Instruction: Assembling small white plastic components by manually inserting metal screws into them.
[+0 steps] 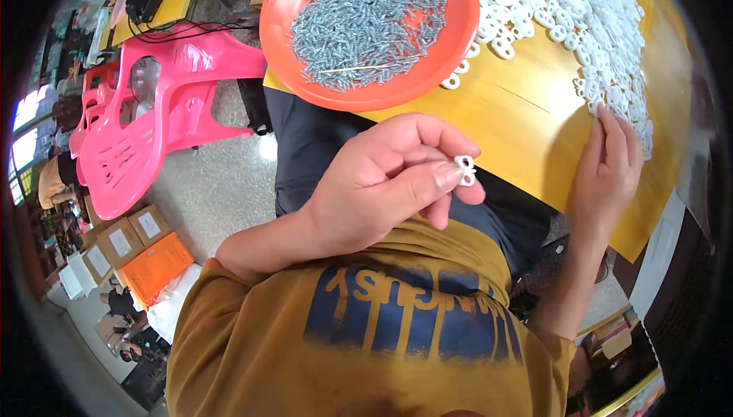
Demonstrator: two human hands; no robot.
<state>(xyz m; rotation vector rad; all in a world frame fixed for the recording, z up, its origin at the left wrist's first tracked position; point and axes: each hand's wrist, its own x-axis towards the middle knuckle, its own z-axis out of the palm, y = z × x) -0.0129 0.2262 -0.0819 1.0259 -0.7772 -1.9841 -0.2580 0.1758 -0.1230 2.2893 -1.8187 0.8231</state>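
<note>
In front of my body, my left hand [382, 180] pinches a small white plastic piece with two holes [465, 170] between thumb and fingers. My right hand [611, 161] reaches out to the right, its fingertips closed on a similar white piece [595, 108] at the near edge of a big heap of white two-holed pieces [603, 27]. Beyond my left hand stands an orange-red round basin [279, 43] filled with small grey metal springs or screws [366, 20]. A thin pale stick [359, 69] lies across them.
The yellow table [519, 111] carries the heap and basin; its near edge lies by my lap. A pink plastic chair [164, 104] stands to the left. Cardboard boxes [122, 241] and an orange package [156, 268] are on the floor at lower left.
</note>
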